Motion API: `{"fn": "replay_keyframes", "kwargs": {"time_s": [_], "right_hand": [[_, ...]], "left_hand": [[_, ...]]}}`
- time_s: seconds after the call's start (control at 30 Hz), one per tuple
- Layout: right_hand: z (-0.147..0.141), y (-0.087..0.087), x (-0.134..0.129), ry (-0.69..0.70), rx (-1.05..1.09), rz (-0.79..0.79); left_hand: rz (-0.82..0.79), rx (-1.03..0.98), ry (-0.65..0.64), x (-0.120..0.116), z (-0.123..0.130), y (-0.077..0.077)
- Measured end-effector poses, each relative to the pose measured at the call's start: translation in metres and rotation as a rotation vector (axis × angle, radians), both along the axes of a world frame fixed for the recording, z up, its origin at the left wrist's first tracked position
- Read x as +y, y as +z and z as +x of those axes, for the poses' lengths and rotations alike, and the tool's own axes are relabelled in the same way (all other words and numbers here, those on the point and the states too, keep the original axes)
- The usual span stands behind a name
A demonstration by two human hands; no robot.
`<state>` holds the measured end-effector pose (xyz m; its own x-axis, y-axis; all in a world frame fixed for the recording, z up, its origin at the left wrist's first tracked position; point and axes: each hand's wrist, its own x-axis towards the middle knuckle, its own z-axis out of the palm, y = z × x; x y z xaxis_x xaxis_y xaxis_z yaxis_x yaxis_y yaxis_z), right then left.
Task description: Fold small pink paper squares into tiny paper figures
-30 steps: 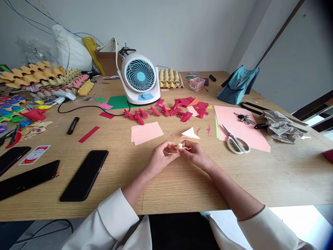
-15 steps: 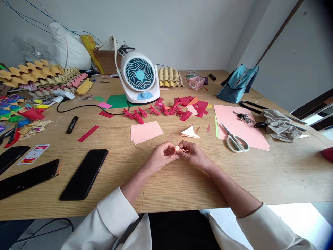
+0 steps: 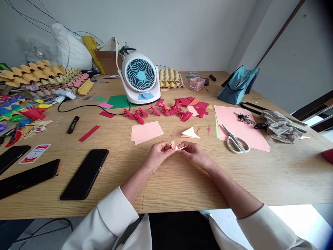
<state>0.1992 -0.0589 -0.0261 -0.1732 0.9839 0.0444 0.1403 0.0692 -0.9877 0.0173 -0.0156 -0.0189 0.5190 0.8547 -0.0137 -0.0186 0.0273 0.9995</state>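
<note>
A small folded piece of pink paper point(image 3: 176, 147) is pinched between my two hands, just above the table. My left hand point(image 3: 160, 154) grips its left side with thumb and fingertips. On the other side, my right hand point(image 3: 193, 152) pinches it, and a thin pointed end sticks out there. Fingers hide part of the folds. Just beyond my right hand lies a folded pale pink paper triangle point(image 3: 190, 132). Flat pink paper rectangles point(image 3: 147, 132) rest beyond my left hand. Farther back, several crumpled red folded paper pieces point(image 3: 153, 110) form a row.
White-handled scissors point(image 3: 238, 144) and keys point(image 3: 244, 118) lie on pink sheets point(image 3: 256, 137) at right. A white fan point(image 3: 142, 78) stands behind the papers. Black phones point(image 3: 84, 174) and a marker point(image 3: 73, 125) lie at left. A blue bag point(image 3: 238, 85) sits back right.
The folded pink paper has turned between my fingers, and more of its folds now show above my left fingertips. Both hands stay in nearly the same place. The view has shifted slightly.
</note>
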Motion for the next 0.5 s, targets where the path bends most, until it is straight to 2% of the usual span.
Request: {"fn": "replay_keyframes", "kwargs": {"time_s": [0.1,0.37,0.5], "right_hand": [[-0.003,0.000,-0.001,-0.016,-0.006,0.002],[-0.010,0.005,-0.005,-0.117,-0.136,0.029],[-0.011,0.005,-0.005,-0.106,-0.135,0.020]], "left_hand": [[0.038,-0.003,-0.027,0.000,0.001,-0.002],[0.159,0.072,0.010,0.001,0.000,-0.010],[0.180,0.106,0.033,0.001,0.000,-0.011]]}}
